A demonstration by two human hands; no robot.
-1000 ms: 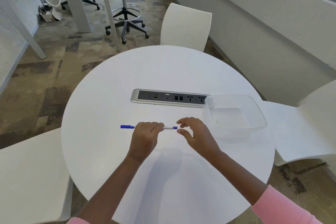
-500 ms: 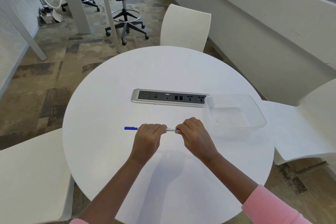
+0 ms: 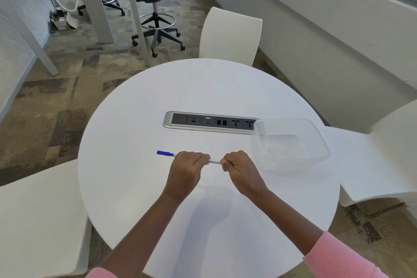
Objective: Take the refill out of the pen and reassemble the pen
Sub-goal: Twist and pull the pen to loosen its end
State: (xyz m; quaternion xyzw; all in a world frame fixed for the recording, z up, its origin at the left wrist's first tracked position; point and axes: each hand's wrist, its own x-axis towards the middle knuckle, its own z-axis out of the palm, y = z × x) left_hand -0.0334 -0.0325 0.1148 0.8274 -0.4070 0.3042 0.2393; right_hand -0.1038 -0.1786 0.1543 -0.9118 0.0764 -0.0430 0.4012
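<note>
A white pen (image 3: 214, 161) with a blue cap (image 3: 164, 153) is held level just above the round white table (image 3: 135, 142). My left hand (image 3: 186, 170) grips the barrel near the capped end, and the cap sticks out to the left of the fist. My right hand (image 3: 240, 170) is curled round the pen's other end, which its fingers hide. A short stretch of white barrel shows between the two hands. No refill is visible.
A clear plastic container (image 3: 291, 142) stands to the right of my hands. A silver socket strip (image 3: 212, 122) is set into the table's middle. White chairs stand at the far side (image 3: 230, 36), the left (image 3: 38, 216) and the right (image 3: 379, 158).
My right hand, open beside the pen's end a second ago, has closed round that end. The pen and left hand have shifted slightly.
</note>
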